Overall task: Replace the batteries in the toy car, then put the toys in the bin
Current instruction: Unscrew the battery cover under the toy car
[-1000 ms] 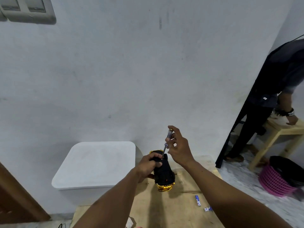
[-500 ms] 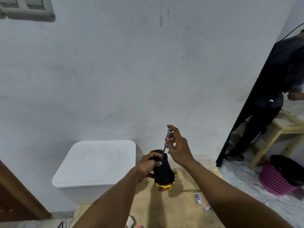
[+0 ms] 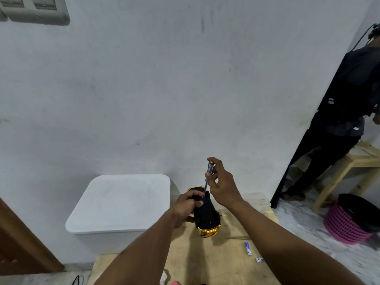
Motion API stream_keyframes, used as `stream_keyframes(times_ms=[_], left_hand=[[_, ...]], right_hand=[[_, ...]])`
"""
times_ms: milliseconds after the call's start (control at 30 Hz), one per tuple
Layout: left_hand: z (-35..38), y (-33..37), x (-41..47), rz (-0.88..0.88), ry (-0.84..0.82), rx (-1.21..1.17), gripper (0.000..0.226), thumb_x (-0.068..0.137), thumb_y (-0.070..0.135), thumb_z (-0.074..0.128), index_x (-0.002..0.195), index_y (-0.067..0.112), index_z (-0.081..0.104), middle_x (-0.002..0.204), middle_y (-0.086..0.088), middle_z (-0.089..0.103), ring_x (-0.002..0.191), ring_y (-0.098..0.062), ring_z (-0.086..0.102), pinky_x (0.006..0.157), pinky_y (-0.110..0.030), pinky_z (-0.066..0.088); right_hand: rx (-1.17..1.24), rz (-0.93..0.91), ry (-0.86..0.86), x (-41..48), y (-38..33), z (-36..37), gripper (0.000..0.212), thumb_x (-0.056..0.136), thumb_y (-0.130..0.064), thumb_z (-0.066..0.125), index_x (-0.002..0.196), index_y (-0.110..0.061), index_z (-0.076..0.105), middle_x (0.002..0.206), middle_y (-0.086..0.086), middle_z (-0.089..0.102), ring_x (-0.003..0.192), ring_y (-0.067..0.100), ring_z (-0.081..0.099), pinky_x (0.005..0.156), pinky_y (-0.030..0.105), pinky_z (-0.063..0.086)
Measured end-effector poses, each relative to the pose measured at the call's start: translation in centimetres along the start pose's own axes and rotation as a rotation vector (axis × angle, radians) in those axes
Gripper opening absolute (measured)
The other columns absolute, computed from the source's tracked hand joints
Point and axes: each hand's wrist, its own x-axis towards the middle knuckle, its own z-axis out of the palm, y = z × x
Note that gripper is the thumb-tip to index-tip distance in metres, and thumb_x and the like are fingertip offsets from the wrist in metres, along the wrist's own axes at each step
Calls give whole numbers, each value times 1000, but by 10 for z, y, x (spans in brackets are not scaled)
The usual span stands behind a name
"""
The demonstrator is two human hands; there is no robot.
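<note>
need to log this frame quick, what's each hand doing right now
Left hand: grips the toy car, black underside facing up.
Right hand: pinches the screwdriver by its handle, tip down on the car.

Gold toy car (image 3: 207,214) underside up; white lidded bin (image 3: 123,202) beside; batteries (image 3: 248,248) nearby.

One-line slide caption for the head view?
Left hand grips the toy car on the table; right hand holds a screwdriver, tip at its black underside.
</note>
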Motion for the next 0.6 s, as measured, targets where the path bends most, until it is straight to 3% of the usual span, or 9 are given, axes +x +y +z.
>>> stream_keyframes(times_ms=[300, 467, 600], left_hand=[[-6, 3, 1, -1, 17, 20, 30, 91, 0, 55, 108, 23, 66, 121, -15, 61, 100, -29, 60, 64, -36, 56], [-3, 2, 1, -1, 8, 16, 29, 91, 1, 56, 109, 22, 65, 120, -16, 62, 97, -28, 60, 61, -34, 56], [-2, 2, 0, -2, 7, 11, 30, 91, 1, 55, 109, 23, 65, 118, -14, 63, 97, -28, 60, 63, -35, 55]], right_hand=[[86, 66, 70, 2, 3, -1, 41, 98, -18, 56, 128, -40, 39, 84, -11, 64, 76, 15, 68, 66, 49, 59], [65, 43, 24, 4, 1, 2, 39, 99, -23, 55, 131, -40, 38, 87, -11, 63, 76, 13, 68, 67, 47, 59], [34, 44, 28, 3, 3, 3, 39, 100, -24, 52, 133, -38, 37, 88, -8, 65, 76, 10, 68, 68, 36, 57]])
